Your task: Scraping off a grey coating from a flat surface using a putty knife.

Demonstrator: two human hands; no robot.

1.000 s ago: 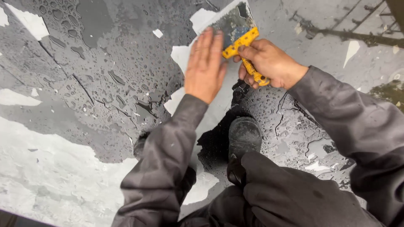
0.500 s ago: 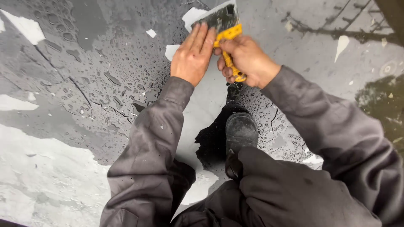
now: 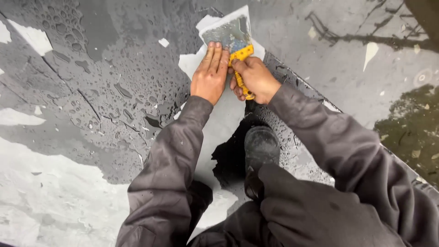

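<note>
My right hand (image 3: pixel 254 78) grips the yellow handle of a wide-bladed scraper (image 3: pixel 228 37). Its grey metal blade lies flat on the floor at the top middle. My left hand (image 3: pixel 210 75) rests palm down beside it, fingers together and stretched forward, fingertips touching the blade's near edge. The blade sits at the border between a scraped pale strip (image 3: pixel 219 123) and the dark, wet coating (image 3: pixel 100 82) that covers the floor to the left.
My dark boot (image 3: pixel 260 148) stands on the floor below the hands, my knee in front of it. Pale flakes (image 3: pixel 372 50) lie scattered about. A puddle (image 3: pixel 411 132) is at the right. A large bare pale patch (image 3: pixel 50 196) fills the lower left.
Both hands have pushed the scraper forward, away from me, along the pale strip. My left hand has slid up with it, and the view has shifted slightly.
</note>
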